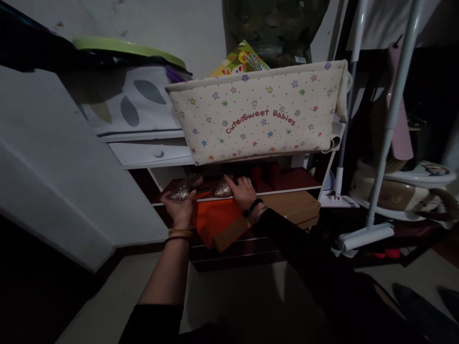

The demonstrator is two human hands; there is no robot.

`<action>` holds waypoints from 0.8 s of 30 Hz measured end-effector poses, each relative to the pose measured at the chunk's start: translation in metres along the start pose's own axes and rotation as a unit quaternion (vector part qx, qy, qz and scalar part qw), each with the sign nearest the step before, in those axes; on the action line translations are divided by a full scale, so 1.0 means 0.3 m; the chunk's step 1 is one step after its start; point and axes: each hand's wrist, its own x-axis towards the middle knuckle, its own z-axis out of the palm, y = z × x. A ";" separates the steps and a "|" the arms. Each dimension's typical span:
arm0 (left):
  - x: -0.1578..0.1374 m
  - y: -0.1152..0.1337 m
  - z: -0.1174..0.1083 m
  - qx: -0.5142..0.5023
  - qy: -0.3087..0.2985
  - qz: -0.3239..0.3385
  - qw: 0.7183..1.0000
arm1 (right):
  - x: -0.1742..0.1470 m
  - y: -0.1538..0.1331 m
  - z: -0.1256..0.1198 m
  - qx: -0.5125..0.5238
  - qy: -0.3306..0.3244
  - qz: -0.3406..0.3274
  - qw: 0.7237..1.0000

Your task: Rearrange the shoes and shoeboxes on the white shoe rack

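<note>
On the dark red shelf (297,178), just below the fabric bin, sit two glittery silver shoes. My left hand (178,209) is closed around the left glittery shoe (183,188), thumb on its near side. The fingers of my right hand (244,192) are bent over the other glittery shoe (223,188), gripping its right side. A thin orange-edged item (202,193) lies between the two shoes. Under the shelf front, an orange box or bag (211,215) and a brown cardboard box (287,205) stick out. Farther back on the shelf are dark red shapes (265,174), too dim to name.
A star-printed fabric bin (258,114) overhangs the shelf from above. Left of it are a leaf-patterned box (125,100) and a white drawer (154,153). A long-handled white roller (369,235), a pink brush (399,124) and a potty-like seat (387,196) stand right.
</note>
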 end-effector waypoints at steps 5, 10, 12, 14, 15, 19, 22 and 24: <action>-0.036 0.035 -0.043 0.139 0.049 0.018 0.989 | -0.135 0.034 -0.072 0.048 0.101 -0.050 0.992; -0.174 0.133 -0.016 0.132 -0.002 0.256 0.958 | -0.205 0.227 -0.171 0.157 0.229 0.137 0.951; -0.254 0.192 0.040 0.115 -0.072 0.333 0.933 | -0.170 0.320 -0.196 0.230 0.245 0.250 0.908; -0.329 0.248 0.118 0.100 -0.166 0.376 0.906 | -0.118 0.390 -0.209 0.308 0.198 0.292 0.884; -0.360 0.271 0.161 0.099 -0.207 0.384 0.894 | -0.095 0.414 -0.212 0.335 0.170 0.292 0.880; -0.414 0.325 0.326 0.137 -0.312 0.344 0.875 | -0.050 0.446 -0.206 0.361 0.115 0.267 0.886; -0.394 0.338 0.417 0.167 -0.347 0.297 0.874 | -0.053 0.450 -0.200 0.350 0.096 0.272 0.891; -0.370 0.340 0.459 0.171 -0.370 0.277 0.870 | -0.054 0.460 -0.196 0.353 0.081 0.277 0.890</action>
